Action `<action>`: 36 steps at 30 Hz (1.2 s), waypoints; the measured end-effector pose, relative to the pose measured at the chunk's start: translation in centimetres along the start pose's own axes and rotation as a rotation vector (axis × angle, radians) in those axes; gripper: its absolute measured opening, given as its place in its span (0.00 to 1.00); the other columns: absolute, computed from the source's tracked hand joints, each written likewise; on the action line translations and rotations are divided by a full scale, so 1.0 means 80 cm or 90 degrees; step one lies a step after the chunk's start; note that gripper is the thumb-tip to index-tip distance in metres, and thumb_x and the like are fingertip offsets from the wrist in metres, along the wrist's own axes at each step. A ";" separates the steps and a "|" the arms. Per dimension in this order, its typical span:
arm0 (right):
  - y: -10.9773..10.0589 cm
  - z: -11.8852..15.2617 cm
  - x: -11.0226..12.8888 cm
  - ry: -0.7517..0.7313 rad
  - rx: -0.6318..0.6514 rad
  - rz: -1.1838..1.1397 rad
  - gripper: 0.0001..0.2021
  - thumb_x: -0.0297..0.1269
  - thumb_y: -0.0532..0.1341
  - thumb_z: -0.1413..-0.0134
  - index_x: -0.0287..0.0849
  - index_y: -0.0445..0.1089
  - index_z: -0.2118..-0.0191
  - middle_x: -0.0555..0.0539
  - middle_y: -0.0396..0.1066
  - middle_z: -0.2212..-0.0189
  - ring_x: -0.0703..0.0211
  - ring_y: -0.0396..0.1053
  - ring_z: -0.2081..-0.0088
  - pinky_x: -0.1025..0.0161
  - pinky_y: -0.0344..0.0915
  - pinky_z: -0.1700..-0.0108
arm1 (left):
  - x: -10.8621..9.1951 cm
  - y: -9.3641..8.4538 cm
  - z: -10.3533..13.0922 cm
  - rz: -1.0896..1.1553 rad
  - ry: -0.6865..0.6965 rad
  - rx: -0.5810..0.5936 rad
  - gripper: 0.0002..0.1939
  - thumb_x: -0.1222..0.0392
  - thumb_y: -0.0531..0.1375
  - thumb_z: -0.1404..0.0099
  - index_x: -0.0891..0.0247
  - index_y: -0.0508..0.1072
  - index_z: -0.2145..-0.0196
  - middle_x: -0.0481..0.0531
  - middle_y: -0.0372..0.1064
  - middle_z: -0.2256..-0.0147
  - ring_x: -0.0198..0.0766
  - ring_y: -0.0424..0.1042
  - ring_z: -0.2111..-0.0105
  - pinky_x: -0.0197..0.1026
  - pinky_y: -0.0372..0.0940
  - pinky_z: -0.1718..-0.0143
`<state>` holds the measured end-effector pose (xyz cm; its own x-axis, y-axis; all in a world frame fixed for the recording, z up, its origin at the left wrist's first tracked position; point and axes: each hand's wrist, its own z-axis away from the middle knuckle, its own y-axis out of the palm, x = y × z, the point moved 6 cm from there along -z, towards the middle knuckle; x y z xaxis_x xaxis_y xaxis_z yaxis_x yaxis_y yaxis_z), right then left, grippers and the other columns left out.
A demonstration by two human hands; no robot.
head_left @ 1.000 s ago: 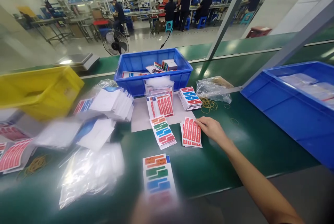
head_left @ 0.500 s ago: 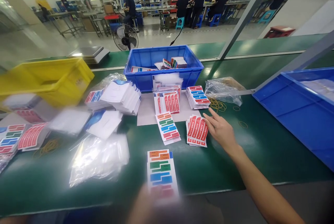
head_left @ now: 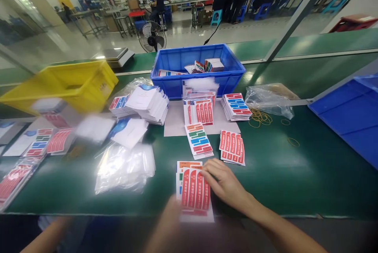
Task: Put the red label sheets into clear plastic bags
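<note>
Head view, only 1 view: my right hand (head_left: 226,184) lies flat, fingers spread, on the right edge of a red sheet (head_left: 195,194) that sits on top of a colour sheet (head_left: 189,165) at the near edge of the green belt (head_left: 295,174). Hand is wide and pressing, not gripping anything. My left hand (head_left: 168,221) is a blur at the bottom under the sheets' near edge; cannot tell if it grips them or is just near.

Just beyond, 2 small stacks: colour stack (head_left: 198,141) on the left, red stack (head_left: 232,147) on the right, slightly apart. Behind them a grey mat (head_left: 174,125) with bagged sheets (head_left: 201,107) and a blue-red stack (head_left: 235,106). Blue bin (head_left: 197,70) behind that, yellow bin (head_left: 67,85) far left, empty bags (head_left: 124,168) left of my hands, rubber bands (head_left: 260,117) on the right.

Step, as I judge it: pairing 1 red sheet onto 1 colour sheet and squaring them up. Next move likely calls for aligning the edges, then pinching both sheets together so they don't slide; a bag is close on the left if they go in one.
</note>
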<state>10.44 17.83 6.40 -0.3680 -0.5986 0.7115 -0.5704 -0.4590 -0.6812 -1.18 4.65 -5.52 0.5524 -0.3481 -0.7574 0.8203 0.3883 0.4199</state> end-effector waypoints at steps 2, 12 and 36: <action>0.022 0.000 -0.001 -0.035 -0.047 0.062 0.11 0.34 0.50 0.35 0.41 0.67 0.66 0.41 0.70 0.59 0.50 0.66 0.55 0.52 0.63 0.54 | -0.009 0.007 0.003 -0.048 0.011 0.033 0.26 0.43 0.67 0.50 0.68 0.76 0.62 0.58 0.76 0.63 0.45 0.73 0.63 0.45 0.67 0.58; 0.047 0.009 -0.027 -0.003 0.131 -0.075 0.21 0.43 0.58 0.40 0.48 0.61 0.42 0.44 0.68 0.46 0.50 0.67 0.46 0.53 0.67 0.46 | -0.106 0.034 0.033 -0.632 0.192 0.168 0.13 0.59 0.50 0.33 0.64 0.73 0.67 0.47 0.71 0.71 0.32 0.64 0.73 0.34 0.56 0.70; 0.091 0.016 -0.056 0.102 0.166 -0.313 0.11 0.45 0.61 0.45 0.50 0.78 0.60 0.47 0.77 0.57 0.49 0.74 0.54 0.63 0.71 0.51 | -0.210 -0.223 0.043 -1.059 0.209 -0.633 0.14 0.62 0.52 0.36 0.66 0.69 0.54 0.59 0.68 0.57 0.48 0.68 0.56 0.47 0.66 0.57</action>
<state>8.84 16.33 -1.99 -0.2230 -0.1763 0.9587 -0.5100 -0.8170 -0.2689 -24.55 0.62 1.45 -0.6882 -0.7128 -0.1353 -0.0146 0.2000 -0.9797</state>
